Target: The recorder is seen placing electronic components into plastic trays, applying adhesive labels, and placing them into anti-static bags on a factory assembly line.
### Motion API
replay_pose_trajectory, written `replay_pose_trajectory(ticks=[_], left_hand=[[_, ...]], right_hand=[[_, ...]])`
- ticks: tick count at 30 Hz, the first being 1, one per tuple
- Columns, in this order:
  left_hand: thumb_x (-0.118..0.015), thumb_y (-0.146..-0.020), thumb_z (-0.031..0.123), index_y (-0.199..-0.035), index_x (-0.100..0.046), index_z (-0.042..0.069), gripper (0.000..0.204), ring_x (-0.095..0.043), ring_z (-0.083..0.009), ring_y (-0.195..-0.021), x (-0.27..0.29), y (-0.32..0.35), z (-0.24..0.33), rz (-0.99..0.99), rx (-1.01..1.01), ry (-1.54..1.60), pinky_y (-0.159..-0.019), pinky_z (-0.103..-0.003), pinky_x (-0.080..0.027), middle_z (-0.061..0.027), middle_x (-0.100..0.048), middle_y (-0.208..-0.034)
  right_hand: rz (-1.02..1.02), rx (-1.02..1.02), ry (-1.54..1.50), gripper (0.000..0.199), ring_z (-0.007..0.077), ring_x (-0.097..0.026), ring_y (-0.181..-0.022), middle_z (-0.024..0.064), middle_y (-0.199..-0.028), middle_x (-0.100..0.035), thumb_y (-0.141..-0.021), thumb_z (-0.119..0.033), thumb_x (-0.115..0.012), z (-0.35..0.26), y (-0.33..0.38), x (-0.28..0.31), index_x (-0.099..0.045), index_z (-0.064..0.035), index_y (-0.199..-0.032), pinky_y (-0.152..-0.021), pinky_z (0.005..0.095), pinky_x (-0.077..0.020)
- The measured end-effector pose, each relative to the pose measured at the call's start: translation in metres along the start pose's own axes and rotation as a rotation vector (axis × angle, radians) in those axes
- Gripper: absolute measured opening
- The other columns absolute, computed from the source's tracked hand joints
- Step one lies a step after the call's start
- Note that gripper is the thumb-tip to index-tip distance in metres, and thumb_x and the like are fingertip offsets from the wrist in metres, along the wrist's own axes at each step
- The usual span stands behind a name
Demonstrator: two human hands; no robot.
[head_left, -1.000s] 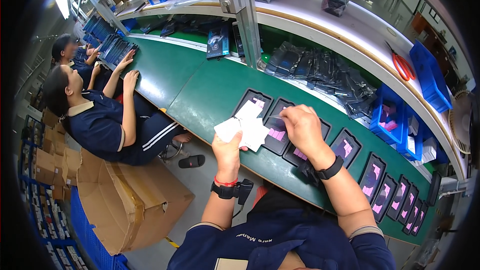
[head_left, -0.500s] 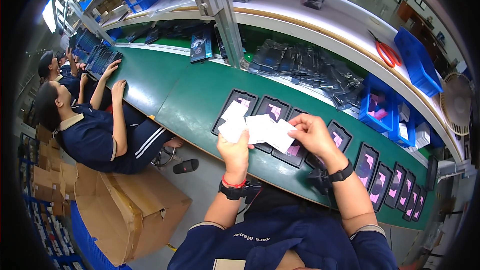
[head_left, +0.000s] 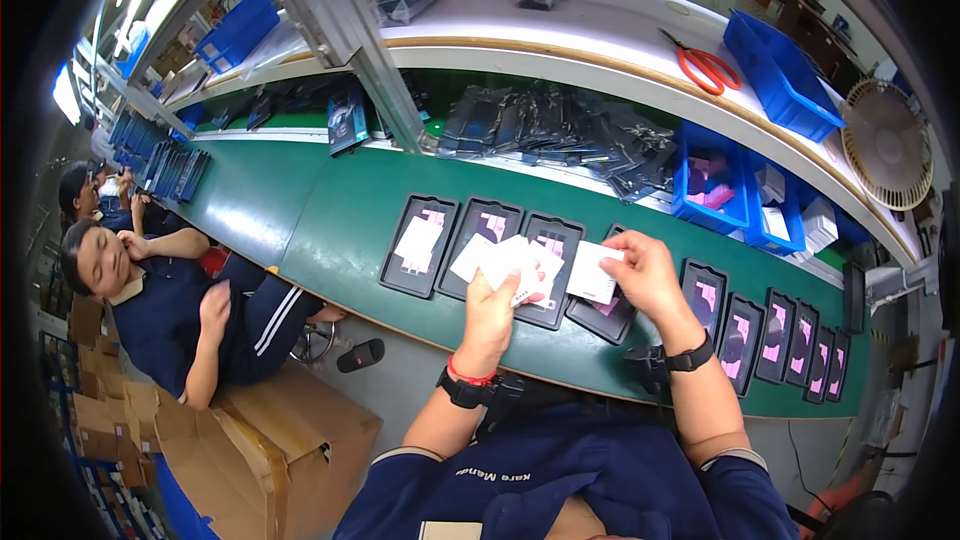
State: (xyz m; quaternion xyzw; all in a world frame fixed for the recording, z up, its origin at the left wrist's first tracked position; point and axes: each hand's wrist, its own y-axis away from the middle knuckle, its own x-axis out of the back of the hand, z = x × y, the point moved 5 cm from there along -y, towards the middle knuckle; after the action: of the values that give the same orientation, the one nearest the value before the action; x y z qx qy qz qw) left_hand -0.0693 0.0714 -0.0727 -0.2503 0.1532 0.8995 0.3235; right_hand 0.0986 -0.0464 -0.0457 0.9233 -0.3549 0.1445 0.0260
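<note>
My left hand [head_left: 488, 325] is closed on a fanned stack of white cards [head_left: 503, 266], above the second and third trays from the left. My right hand [head_left: 645, 278] pinches a white card [head_left: 591, 274] over another black tray [head_left: 602, 326], partly hiding it. Whether that card touches the tray, I cannot tell. In the leftmost black tray [head_left: 404, 281], white card-like pieces [head_left: 418, 242] lie over pink pieces. Further trays with pink and dark contents, such as one black tray [head_left: 741, 342], stand in a row to my right.
Behind the trays, dark plastic-wrapped packs [head_left: 545, 125] are heaped below a white shelf [head_left: 610, 35]. Blue bins [head_left: 712, 180] hold pink pieces and white boxes. Orange-handled pliers [head_left: 708, 70] lie on the shelf. A co-worker [head_left: 150, 285] sits left, near a cardboard box [head_left: 300, 430].
My right hand has drawn a card away from the fan, toward the right. My left hand has shifted right along the trays. The view has turned, and the co-worker's hands have left the bench.
</note>
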Motion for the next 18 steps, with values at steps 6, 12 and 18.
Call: replay_pose_trajectory(ticks=[6,12,18], left_hand=[[-0.054,-0.088,0.005,-0.115,-0.048,-0.004,0.029,-0.065,-0.0243,-0.084,0.012,-0.003,0.004,0.074,-0.072,-0.163,-0.063,-0.031,-0.057,-0.0167,-0.061,-0.1],[-0.059,-0.081,-0.005,-0.107,-0.054,-0.001,0.027,-0.063,-0.0158,-0.075,0.0,-0.002,0.019,0.112,-0.158,-0.181,-0.052,-0.024,-0.054,-0.0097,-0.062,-0.093],[-0.064,-0.077,-0.005,-0.106,-0.057,-0.001,0.03,-0.061,-0.0109,-0.07,-0.026,0.001,-0.003,0.039,-0.066,-0.211,-0.048,-0.02,-0.048,-0.0073,-0.064,-0.089]], right_hand=[[0.217,0.261,0.843,0.04,0.0321,-0.051,-0.096,0.0135,-0.099,-0.056,-0.064,-0.012,-0.073,-0.027,0.027,0.004,-0.058,-0.003,-0.099,-0.079,0.0403,-0.044],[-0.331,0.626,0.802,0.034,0.0315,-0.041,-0.121,0.013,-0.119,-0.054,-0.08,-0.023,-0.062,-0.021,0.04,-0.074,-0.059,-0.0036,-0.107,-0.095,0.0513,-0.0309],[-0.063,0.248,0.364,0.021,0.0254,-0.061,-0.089,0.0104,-0.089,-0.066,-0.082,-0.019,-0.062,-0.013,0.03,-0.007,-0.064,-0.0028,-0.095,-0.081,0.0392,-0.0463]])
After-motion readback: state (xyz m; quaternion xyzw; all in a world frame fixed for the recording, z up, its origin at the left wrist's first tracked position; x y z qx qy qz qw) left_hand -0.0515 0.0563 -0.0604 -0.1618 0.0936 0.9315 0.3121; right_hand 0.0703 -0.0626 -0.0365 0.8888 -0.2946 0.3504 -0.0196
